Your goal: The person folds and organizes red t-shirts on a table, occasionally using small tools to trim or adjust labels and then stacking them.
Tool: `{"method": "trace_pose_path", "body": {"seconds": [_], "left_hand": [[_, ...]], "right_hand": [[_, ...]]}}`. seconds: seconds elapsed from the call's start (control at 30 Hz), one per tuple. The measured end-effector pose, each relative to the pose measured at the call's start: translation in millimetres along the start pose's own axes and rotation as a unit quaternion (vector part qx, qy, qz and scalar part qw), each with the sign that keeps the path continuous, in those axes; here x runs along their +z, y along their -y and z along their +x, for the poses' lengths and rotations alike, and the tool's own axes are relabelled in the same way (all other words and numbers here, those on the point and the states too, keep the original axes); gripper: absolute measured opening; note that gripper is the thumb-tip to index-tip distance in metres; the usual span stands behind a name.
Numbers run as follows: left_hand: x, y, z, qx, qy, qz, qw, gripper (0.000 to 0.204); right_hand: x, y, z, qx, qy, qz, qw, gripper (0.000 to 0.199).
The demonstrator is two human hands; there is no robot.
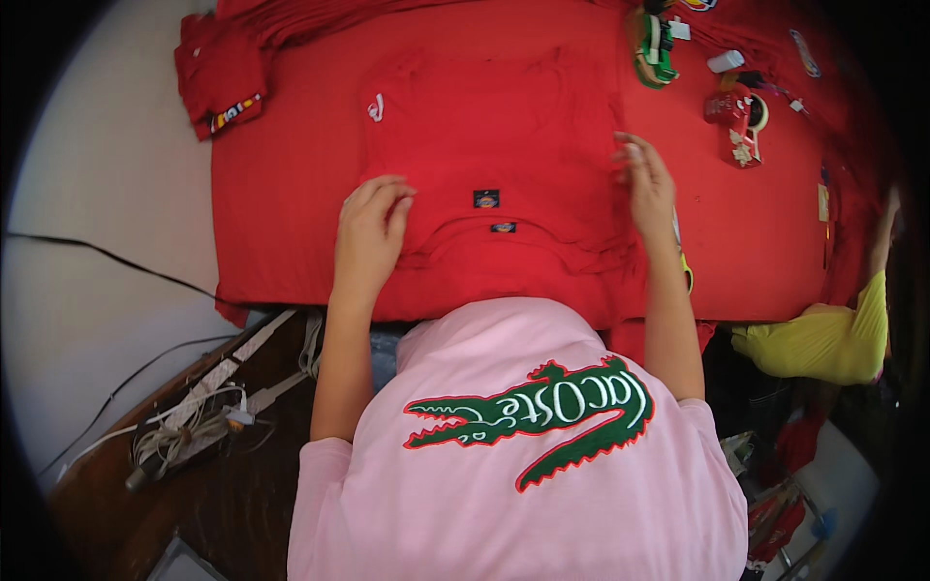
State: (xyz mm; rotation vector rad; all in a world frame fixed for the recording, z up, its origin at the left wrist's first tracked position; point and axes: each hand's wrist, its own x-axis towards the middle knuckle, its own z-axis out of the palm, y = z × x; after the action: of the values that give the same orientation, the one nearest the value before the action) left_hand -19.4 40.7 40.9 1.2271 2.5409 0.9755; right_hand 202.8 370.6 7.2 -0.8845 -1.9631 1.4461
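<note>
A red T-shirt (494,121) lies spread in front of me on a red-covered table (291,194). Its neckline, with a small dark label (486,199), is toward me, and a second neckline with a label (503,228) shows just below. A small white emblem (375,107) marks the shirt's upper left. My left hand (371,228) is at the shirt's left side, thumb apart from bent fingers. Along the right edge is my right hand (651,184), its fingers loosely curled and apart. Neither hand visibly holds anything; whether the fingertips touch the cloth is unclear.
A folded red garment (223,77) sits at the far left corner. At the far right are a green tape dispenser-like object (655,48), a white cylinder (725,62) and a red holder (741,121) with a tape roll. A yellow-sleeved person (823,339) is at right; cables (184,441) lie lower left.
</note>
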Motion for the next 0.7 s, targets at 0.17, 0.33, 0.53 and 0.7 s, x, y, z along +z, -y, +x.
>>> {"method": "trace_pose_path", "body": {"seconds": [0.17, 0.33, 0.53, 0.7], "left_hand": [[70.7, 8.3, 60.5, 0.12, 0.032, 0.094, 0.988, 0.04], [69.9, 51.8, 95.7, 0.098, 0.134, 0.058, 0.984, 0.046], [33.0, 99.1, 166.1, 0.04, -0.04, 0.047, 0.997, 0.034], [23.3, 117.3, 182.0, -0.001, -0.006, 0.092, 0.996, 0.033]], "right_hand": [[42.5, -8.8, 38.1, -0.043, -0.004, -0.063, 0.997, 0.032], [30.5, -41.8, 72.0, 0.062, -0.036, -0.171, 0.983, 0.03], [14.0, -57.4, 129.6, -0.043, -0.009, -0.2, 0.979, 0.035], [22.0, -56.7, 159.0, 0.077, 0.079, -0.125, 0.986, 0.027]]}}
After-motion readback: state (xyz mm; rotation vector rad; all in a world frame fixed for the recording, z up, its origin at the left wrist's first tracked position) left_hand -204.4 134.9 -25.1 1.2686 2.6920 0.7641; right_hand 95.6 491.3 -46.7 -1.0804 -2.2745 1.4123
